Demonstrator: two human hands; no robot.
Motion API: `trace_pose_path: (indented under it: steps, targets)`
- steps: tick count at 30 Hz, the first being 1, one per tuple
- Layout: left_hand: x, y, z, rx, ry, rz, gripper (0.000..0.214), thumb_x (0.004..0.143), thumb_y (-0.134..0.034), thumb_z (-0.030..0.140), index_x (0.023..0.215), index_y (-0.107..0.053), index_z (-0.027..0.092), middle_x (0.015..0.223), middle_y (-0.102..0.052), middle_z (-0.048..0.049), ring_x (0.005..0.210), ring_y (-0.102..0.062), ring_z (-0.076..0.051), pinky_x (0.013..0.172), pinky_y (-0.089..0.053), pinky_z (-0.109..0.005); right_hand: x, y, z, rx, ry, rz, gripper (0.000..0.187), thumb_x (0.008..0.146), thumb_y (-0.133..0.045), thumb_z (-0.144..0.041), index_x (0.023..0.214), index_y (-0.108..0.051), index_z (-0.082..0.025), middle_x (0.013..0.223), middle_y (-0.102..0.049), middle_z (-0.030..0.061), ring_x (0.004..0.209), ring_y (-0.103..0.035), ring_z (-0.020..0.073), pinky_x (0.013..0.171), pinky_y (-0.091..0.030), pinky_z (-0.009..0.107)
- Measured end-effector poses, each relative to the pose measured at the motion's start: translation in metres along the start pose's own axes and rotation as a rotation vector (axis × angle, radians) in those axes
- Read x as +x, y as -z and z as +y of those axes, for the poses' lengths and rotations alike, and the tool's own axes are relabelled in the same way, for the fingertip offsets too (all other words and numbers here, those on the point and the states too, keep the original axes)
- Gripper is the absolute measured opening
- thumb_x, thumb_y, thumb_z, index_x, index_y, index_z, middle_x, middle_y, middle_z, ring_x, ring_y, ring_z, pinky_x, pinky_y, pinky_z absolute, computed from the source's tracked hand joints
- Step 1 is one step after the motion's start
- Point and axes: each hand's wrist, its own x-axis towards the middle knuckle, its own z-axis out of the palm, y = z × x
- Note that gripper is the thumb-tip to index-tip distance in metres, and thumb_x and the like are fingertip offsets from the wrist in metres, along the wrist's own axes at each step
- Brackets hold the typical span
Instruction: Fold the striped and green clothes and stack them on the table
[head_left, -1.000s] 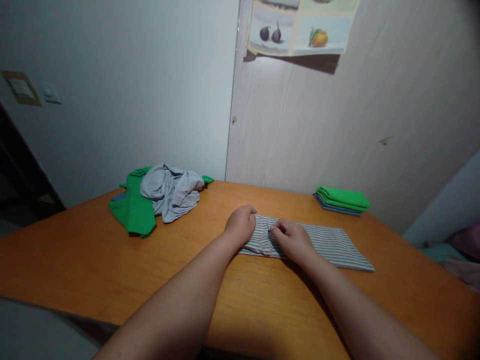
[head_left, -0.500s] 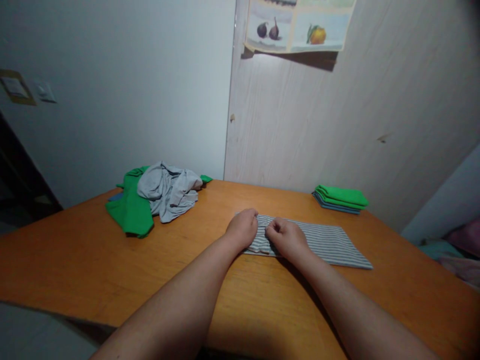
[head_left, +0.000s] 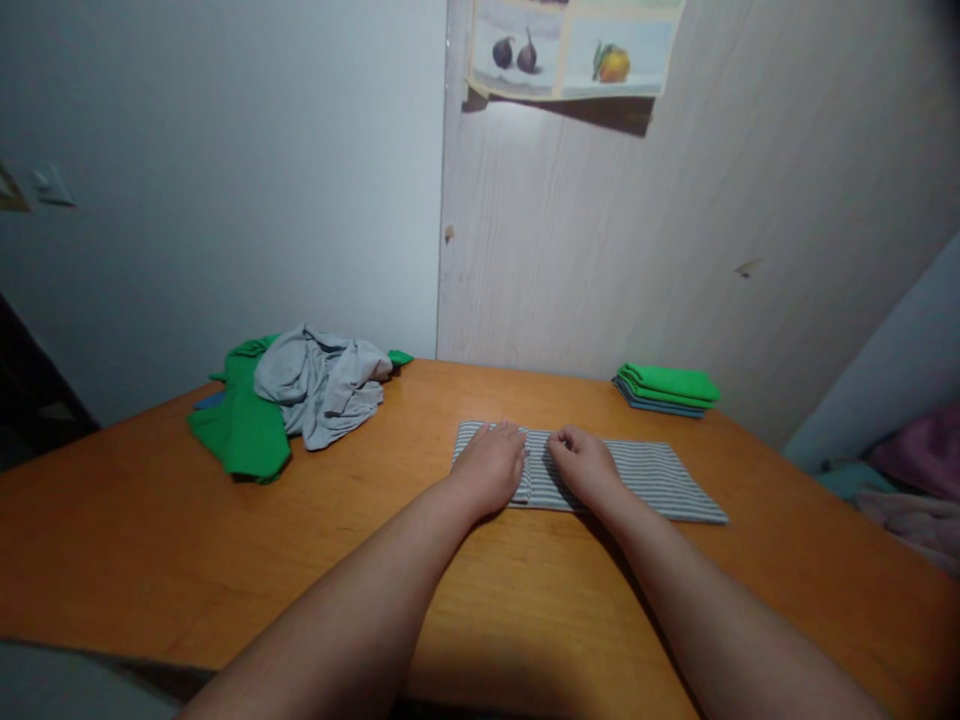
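A grey-and-white striped cloth (head_left: 652,478) lies folded into a long strip on the orange wooden table (head_left: 150,560). My left hand (head_left: 491,465) rests on its left part, fingers curled down onto the fabric. My right hand (head_left: 585,465) sits just to the right of it with fingers bent, pinching the fabric at a small fold between the two hands. The hands are almost touching.
A crumpled grey garment (head_left: 319,380) lies on green clothing (head_left: 240,430) at the table's back left. A folded stack of green and blue cloths (head_left: 666,388) sits at the back right by the wooden wall. A fruit poster (head_left: 570,50) hangs above. Bedding (head_left: 907,470) shows at the right.
The view has shifted so everything sits further left. My hands stayed on the striped cloth, and its left end now shows beyond my left hand.
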Motion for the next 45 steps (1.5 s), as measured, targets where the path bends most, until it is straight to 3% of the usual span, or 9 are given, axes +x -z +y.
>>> trace_pose_path:
  steps: [5,12,18,22,25,31,38,45]
  targets:
    - [-0.003,-0.009,0.002,0.011,-0.009,-0.126,0.047,0.103,-0.032,0.031,0.144,-0.046,0.013,0.158,-0.04,-0.0164,0.149,-0.031,-0.028,0.122,-0.022,-0.05,-0.001,0.0,-0.002,-0.036,-0.018,-0.04,0.023,0.088,-0.049,-0.033,0.081,-0.067,-0.022,0.076,-0.07,0.0032,0.073,-0.06,0.0167,0.066,-0.036,0.026]
    - [-0.001,-0.011,-0.001,-0.082,0.01,-0.116,0.048,0.103,-0.033,0.031,0.146,-0.046,0.013,0.159,-0.039,-0.015,0.15,-0.03,-0.028,0.122,-0.02,-0.051,-0.005,0.003,-0.007,-0.134,-0.012,-0.088,0.025,0.09,-0.047,-0.036,0.084,-0.068,-0.023,0.082,-0.072,0.0045,0.076,-0.061,0.0176,0.066,-0.034,0.027]
    - [0.008,-0.004,-0.006,-0.294,0.049,0.073,0.037,0.1,-0.037,0.023,0.126,-0.062,0.016,0.134,-0.065,-0.0126,0.128,-0.056,-0.024,0.113,-0.038,-0.04,-0.007,0.003,-0.007,-0.148,0.017,-0.071,0.022,0.089,-0.049,-0.033,0.081,-0.066,-0.022,0.079,-0.07,0.0037,0.074,-0.058,0.0172,0.063,-0.031,0.027]
    - [0.014,-0.001,-0.016,-0.457,0.175,0.23,0.037,0.097,-0.04,0.019,0.125,-0.064,0.015,0.129,-0.068,-0.0123,0.122,-0.061,-0.022,0.108,-0.044,-0.034,-0.009,0.004,-0.011,-0.035,0.122,-0.112,0.017,0.085,-0.051,-0.031,0.074,-0.06,-0.022,0.069,-0.062,-0.0005,0.067,-0.053,0.0144,0.06,-0.03,0.025]
    - [0.018,-0.002,-0.024,-0.602,0.299,0.344,0.032,0.095,-0.044,0.02,0.114,-0.069,0.016,0.115,-0.073,-0.01,0.11,-0.066,-0.021,0.099,-0.049,-0.033,-0.011,0.005,-0.015,0.094,0.179,-0.208,0.019,0.082,-0.052,-0.03,0.066,-0.054,-0.021,0.062,-0.055,-0.0029,0.06,-0.049,0.0127,0.056,-0.029,0.024]
    - [0.021,-0.007,-0.027,-0.807,0.459,0.504,0.023,0.091,-0.053,0.024,0.103,-0.07,0.016,0.108,-0.074,-0.009,0.104,-0.067,-0.022,0.095,-0.05,-0.034,-0.018,0.005,-0.019,0.11,0.165,-0.331,0.027,0.082,-0.056,-0.036,0.061,-0.052,-0.021,0.055,-0.051,-0.0033,0.053,-0.044,0.0116,0.05,-0.024,0.025]
    - [0.019,-0.016,-0.024,-0.648,0.423,0.382,0.027,0.094,-0.047,0.024,0.11,-0.068,0.017,0.112,-0.073,-0.0098,0.107,-0.066,-0.022,0.096,-0.05,-0.034,-0.02,0.003,-0.023,0.069,0.118,-0.336,0.016,0.078,-0.059,-0.031,0.065,-0.059,-0.02,0.059,-0.058,-0.0018,0.055,-0.047,0.0114,0.052,-0.027,0.024]
    - [0.015,-0.013,-0.021,-0.521,0.375,0.298,0.03,0.093,-0.043,0.018,0.111,-0.067,0.019,0.112,-0.074,-0.007,0.107,-0.066,-0.02,0.097,-0.051,-0.033,-0.017,0.002,-0.021,0.175,0.059,-0.31,0.011,0.075,-0.057,-0.025,0.065,-0.058,-0.02,0.057,-0.057,-0.0018,0.054,-0.047,0.0116,0.05,-0.027,0.023]
